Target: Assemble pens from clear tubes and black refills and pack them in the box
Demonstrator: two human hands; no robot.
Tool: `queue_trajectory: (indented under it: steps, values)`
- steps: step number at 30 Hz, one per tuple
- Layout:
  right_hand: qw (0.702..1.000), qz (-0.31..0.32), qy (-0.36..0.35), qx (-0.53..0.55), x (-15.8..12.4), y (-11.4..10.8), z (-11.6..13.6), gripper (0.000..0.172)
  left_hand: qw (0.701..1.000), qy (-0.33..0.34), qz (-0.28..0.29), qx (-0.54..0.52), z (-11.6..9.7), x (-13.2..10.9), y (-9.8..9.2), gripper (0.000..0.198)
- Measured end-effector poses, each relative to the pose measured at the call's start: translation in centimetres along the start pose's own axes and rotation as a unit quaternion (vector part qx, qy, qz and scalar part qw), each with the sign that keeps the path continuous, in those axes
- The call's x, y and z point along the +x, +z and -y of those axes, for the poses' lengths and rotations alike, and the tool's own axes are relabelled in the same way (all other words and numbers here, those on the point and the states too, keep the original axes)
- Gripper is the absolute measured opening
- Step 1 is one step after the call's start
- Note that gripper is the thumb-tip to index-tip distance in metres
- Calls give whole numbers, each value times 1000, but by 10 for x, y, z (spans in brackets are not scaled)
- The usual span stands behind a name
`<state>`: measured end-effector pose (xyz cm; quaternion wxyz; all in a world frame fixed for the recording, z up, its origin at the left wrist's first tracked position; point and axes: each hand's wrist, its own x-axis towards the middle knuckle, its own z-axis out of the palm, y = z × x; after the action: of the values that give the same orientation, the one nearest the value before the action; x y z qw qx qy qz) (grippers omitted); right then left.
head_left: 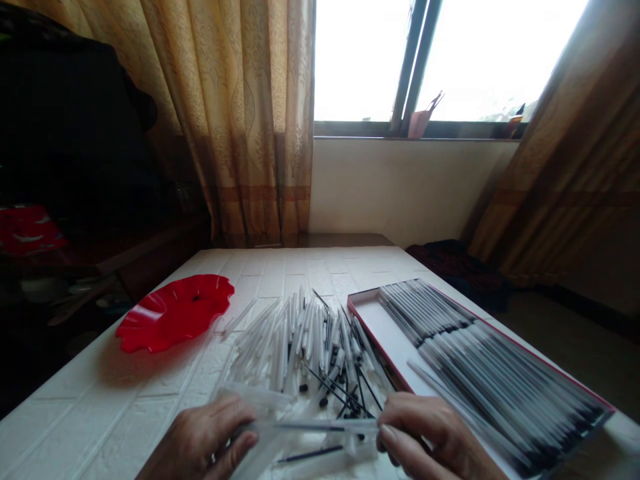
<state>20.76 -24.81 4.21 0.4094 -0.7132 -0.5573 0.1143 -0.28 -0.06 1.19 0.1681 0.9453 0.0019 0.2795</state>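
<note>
Between my two hands a clear tube with a dark rod inside (pixel 317 425) lies level above the near part of the table. My left hand (pixel 210 433) pinches its left end, and my right hand (pixel 425 433) is closed on its right end. Just beyond them spreads a loose pile of clear tubes (pixel 280 333), mixed with thin black rods (pixel 335 390) and small black caps. To the right, a shallow red-edged box (pixel 373 333) holds rows of dark-filled tubes (pixel 480 360) laid side by side. Some parts near my fingers are blurred.
A red wavy-edged dish (pixel 175 313) stands on the left of the white brick-patterned table (pixel 150 400). Dark furniture (pixel 150 243) borders the left side. Curtains (pixel 250 133), a window and a pink cup (pixel 419 124) on the sill are at the back.
</note>
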Motion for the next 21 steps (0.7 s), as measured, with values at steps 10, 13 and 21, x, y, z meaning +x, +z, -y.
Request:
queue_trajectory:
  steps: [10, 13, 21]
  values:
    - [952, -260, 132, 93, 0, -19, -15, 38, 990, -93, -99, 40, 10, 1, -3, 43]
    - [963, -253, 87, 25, 2, -19, -17, 33, 990, -93, -101, 21, 12, 1, -8, 35]
    - [955, 2, -36, -296, 3, 1, -24, 31, 996, -64, -50, -37, 7, -1, -3, 13]
